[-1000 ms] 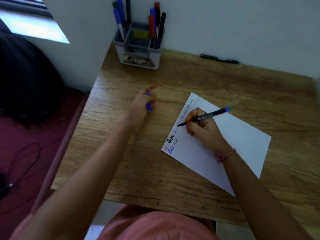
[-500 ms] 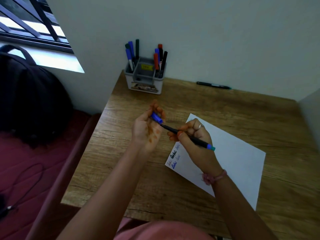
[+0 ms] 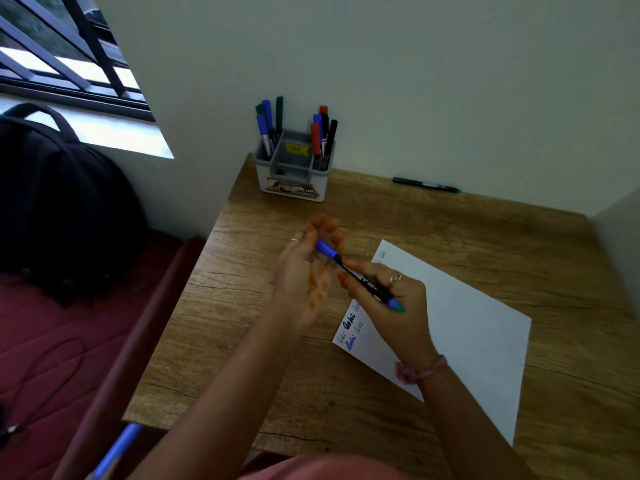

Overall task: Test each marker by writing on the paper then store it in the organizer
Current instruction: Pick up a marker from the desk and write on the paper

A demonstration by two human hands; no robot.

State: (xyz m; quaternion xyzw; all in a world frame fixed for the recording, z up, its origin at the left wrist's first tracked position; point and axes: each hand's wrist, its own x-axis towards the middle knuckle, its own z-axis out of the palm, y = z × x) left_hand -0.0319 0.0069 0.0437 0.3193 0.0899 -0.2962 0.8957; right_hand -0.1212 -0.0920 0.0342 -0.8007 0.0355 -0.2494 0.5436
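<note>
The wooden desk [image 3: 398, 375] fills most of the view, set into a corner of pale walls [image 3: 415, 81], with a barred window [image 3: 69, 64] off to the left and a black backpack [image 3: 59, 202] resting on a dark red mattress [image 3: 52, 358] beside the desk. A white sheet of paper [image 3: 478, 334] lies angled on the right half of the desk, with small scribbles in black, blue and fainter inks along its left edge.

Above the desk, just left of the paper, the two hands meet. The left hand [image 3: 308, 278] is turned palm up, its fingers curled loosely round the blue cap [image 3: 327, 247] of a marker [image 3: 363, 278]. The right hand [image 3: 391, 306] grips the marker's black barrel between thumb and forefingers, its blue-green end poking out past the knuckles. The cap sits on the tip end; whether it is fully seated cannot be told. A pink hair tie [image 3: 422, 370] circles the right wrist.

At the back left corner of the desk stands the grey and white organizer [image 3: 294, 171], with blue and dark green markers upright in its left compartment and red, blue and black ones in its right. Another black marker [image 3: 426, 185] lies flat against the back wall, well apart from the organizer
</note>
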